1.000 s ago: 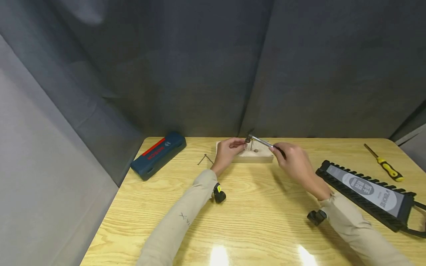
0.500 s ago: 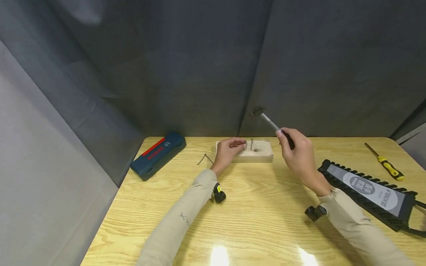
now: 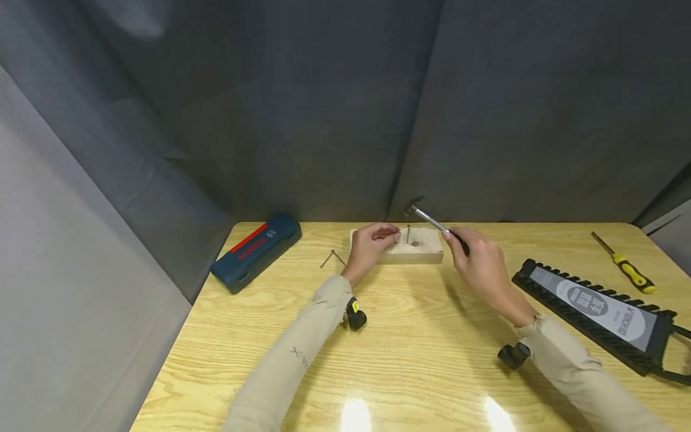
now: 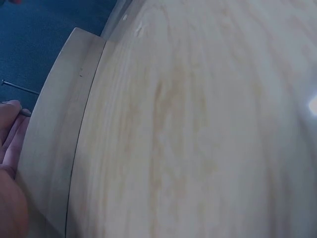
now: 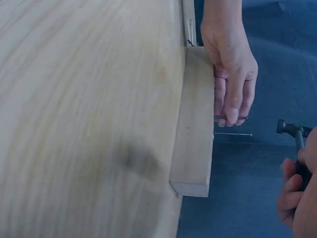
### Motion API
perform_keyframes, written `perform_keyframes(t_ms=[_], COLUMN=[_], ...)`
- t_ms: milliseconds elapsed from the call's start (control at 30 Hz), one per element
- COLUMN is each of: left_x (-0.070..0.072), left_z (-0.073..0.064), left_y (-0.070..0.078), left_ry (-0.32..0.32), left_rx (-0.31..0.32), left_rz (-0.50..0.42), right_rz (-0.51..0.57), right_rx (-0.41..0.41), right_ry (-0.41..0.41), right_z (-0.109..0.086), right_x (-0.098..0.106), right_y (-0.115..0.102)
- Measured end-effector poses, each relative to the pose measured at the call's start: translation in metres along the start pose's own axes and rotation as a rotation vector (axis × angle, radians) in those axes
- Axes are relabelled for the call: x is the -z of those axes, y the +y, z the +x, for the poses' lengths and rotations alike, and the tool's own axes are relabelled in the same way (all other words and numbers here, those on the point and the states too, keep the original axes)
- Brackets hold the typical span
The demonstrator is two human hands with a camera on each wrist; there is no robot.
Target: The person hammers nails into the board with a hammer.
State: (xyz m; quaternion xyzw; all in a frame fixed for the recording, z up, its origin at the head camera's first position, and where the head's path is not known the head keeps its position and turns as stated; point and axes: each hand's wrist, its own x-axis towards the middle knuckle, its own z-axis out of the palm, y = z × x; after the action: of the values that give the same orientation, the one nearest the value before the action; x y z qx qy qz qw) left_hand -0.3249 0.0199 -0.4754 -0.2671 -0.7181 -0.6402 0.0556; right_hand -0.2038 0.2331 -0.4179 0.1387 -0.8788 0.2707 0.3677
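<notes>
A pale wooden block lies near the table's far edge. My left hand rests at its left part and pinches a nail that stands against the block's top. Just right of these fingers another nail stands upright in the block, with nothing holding it. My right hand grips a hammer by its dark handle. The hammer's head hangs in the air above the block, apart from both nails. In the left wrist view only part of the left hand shows, beside the block's edge.
Loose nails lie on the table left of the block. A blue Bosch case sits at the far left. On the right are a black toothed rack and a yellow-black screwdriver. A dark curtain hangs behind.
The hammer's head was down by the pinched nail, rose high over the block, and is now lower again. My left hand has stayed in place on its nail.
</notes>
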Motion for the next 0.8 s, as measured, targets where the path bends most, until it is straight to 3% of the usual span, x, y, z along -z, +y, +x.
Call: perform_keyframes(t_ms=[333, 467, 600, 667, 733, 800], left_x=[0.001, 0.002, 0.001, 0.0, 0.0, 0.0], left_z=[-0.001, -0.002, -0.003, -0.003, -0.002, -0.002], left_y=[0.003, 0.002, 0.003, 0.002, 0.002, 0.001], left_ry=[-0.007, -0.01, -0.01, -0.003, 0.003, 0.008], left_rx=[0.024, 0.011, 0.019, 0.022, 0.019, 0.015], left_rz=[-0.008, -0.029, -0.026, -0.011, -0.005, 0.003], right_rz=[-0.003, 0.012, 0.097, 0.128, 0.104, 0.059], right_rx=[0.025, 0.064, 0.086, 0.08, 0.072, 0.058], right_ry=[-0.061, 0.009, 0.147, 0.175, 0.132, 0.04], right_z=[-0.005, 0.006, 0.016, 0.016, 0.012, 0.006], right_x=[-0.009, -0.003, 0.003, 0.001, -0.002, -0.006], right_y=[0.002, -0.005, -0.009, -0.007, -0.005, -0.002])
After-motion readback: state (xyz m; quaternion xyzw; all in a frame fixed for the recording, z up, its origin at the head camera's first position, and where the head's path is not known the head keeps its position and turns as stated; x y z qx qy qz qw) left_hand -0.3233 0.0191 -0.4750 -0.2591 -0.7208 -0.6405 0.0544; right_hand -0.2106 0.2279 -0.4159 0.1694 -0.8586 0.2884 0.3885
